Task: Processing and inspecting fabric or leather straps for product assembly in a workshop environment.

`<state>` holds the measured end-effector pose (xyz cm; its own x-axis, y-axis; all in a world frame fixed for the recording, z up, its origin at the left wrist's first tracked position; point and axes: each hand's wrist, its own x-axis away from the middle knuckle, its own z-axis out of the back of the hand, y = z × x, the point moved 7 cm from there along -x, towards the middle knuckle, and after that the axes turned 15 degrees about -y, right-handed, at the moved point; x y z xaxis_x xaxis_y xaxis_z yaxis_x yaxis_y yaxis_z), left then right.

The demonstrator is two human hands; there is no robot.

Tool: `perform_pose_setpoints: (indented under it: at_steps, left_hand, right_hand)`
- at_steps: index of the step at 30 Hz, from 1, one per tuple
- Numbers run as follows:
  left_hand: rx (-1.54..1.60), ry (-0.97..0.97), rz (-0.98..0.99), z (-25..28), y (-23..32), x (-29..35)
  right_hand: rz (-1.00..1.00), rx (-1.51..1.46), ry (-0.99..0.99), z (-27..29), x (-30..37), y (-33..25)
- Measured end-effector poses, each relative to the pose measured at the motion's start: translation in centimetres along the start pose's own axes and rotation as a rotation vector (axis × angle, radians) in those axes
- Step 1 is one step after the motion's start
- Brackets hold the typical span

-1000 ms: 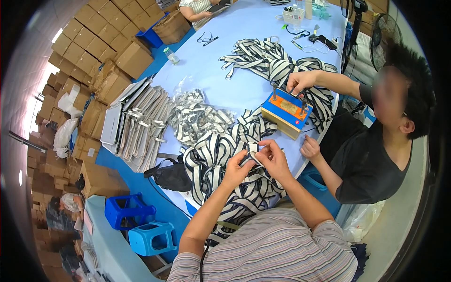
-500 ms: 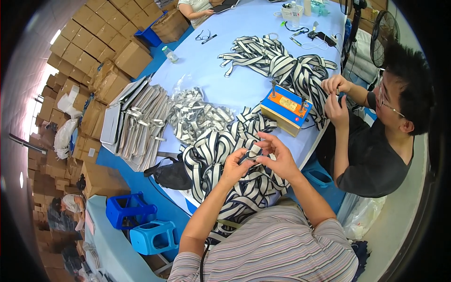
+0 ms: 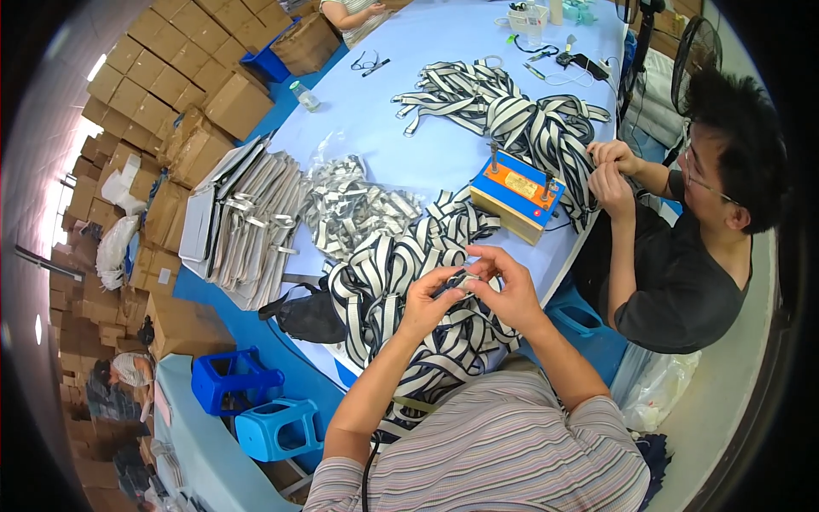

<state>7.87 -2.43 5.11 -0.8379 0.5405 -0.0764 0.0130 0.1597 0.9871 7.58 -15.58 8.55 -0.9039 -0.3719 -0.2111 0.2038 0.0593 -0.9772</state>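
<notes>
My left hand (image 3: 429, 299) and my right hand (image 3: 507, 288) meet over a heap of black-and-white webbing straps (image 3: 375, 294). Between the fingertips of both is a short piece of strap (image 3: 461, 280), pinched from either side; its finer details are too small to make out. Just beyond my right hand stands a blue, orange and yellow box-shaped device (image 3: 518, 196) with two posts on top. Left of the strap heap, small white-and-grey pieces (image 3: 358, 205) lie piled in a clear plastic bag.
A stack of flat grey-white panels (image 3: 247, 226) stands at the table's left, with a black pouch (image 3: 305, 316) near it. More straps (image 3: 546, 128) lie farther back. At the right sits a co-worker (image 3: 682, 239), hands together. Blue stools (image 3: 277, 431) stand on the floor.
My fingers have closed in around the strap piece, and less of it shows. The co-worker's hands have drawn closer together. At the far edge, another person's dark flat item has left view.
</notes>
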Motion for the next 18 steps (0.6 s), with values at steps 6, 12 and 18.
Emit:
perform_pose_setpoints:
  at_steps: [6, 12, 18]
  left_hand:
    - [0.014, 0.007, 0.058, 0.0, -0.1, 0.3]
    - [0.039, 0.028, -0.001, -0.2, 0.2, 0.3]
    - [-0.002, 0.019, -0.165, -0.7, 2.1, 0.3]
  right_hand:
    - [0.039, 0.053, 0.036, 0.1, 0.2, -1.4]
    - [0.077, 0.148, 0.064, 0.2, 0.3, -2.2]
    - [0.108, 0.209, 0.071, 0.2, 0.6, -3.5]
